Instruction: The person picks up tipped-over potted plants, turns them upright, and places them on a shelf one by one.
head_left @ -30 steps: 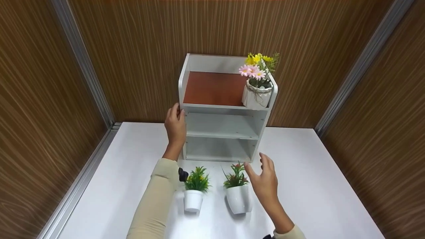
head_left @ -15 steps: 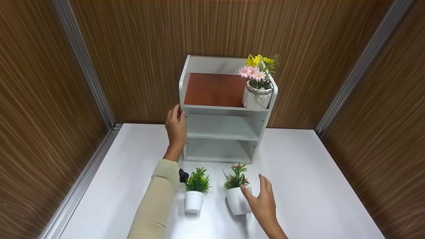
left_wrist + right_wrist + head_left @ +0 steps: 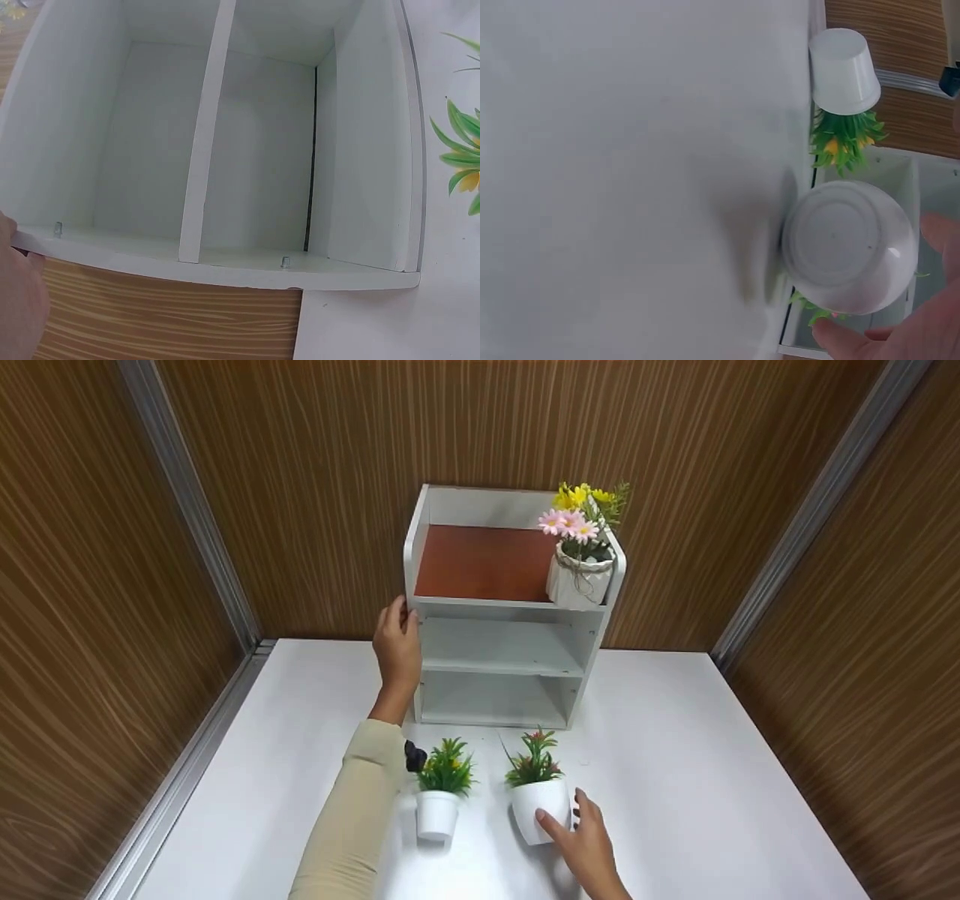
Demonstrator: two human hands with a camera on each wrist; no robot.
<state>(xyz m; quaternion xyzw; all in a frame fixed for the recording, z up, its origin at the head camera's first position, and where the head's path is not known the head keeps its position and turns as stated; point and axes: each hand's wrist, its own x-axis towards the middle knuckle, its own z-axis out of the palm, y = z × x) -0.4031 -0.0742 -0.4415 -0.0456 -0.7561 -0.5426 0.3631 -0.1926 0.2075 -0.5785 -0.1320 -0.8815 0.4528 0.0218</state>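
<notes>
My left hand (image 3: pixel 397 649) rests against the left side of a white shelf unit (image 3: pixel 501 669), its fingertips at the edge; the left wrist view shows part of this hand (image 3: pixel 21 300) at the unit's edge. At the front, my right hand (image 3: pixel 589 844) is at a white potted plant (image 3: pixel 536 802) with red-tinged green leaves. Its thumb lies over the pot and its fingers are spread at the right side; firm contact cannot be told. In the right wrist view the round pot base (image 3: pixel 836 236) faces the camera between thumb and fingers.
A smaller white potted plant (image 3: pixel 437 814) with yellow flowers lies to the left on the white table (image 3: pixel 675 765). On the unit's brown top, a ribbed white flowerpot (image 3: pixel 579 581) holds pink and yellow flowers. Wood-grain panels (image 3: pixel 337 472) enclose the back and sides.
My right hand has moved back towards the table's front and down to the larger fallen pot. The left hand stays at the shelf unit, and the plants have not visibly moved.
</notes>
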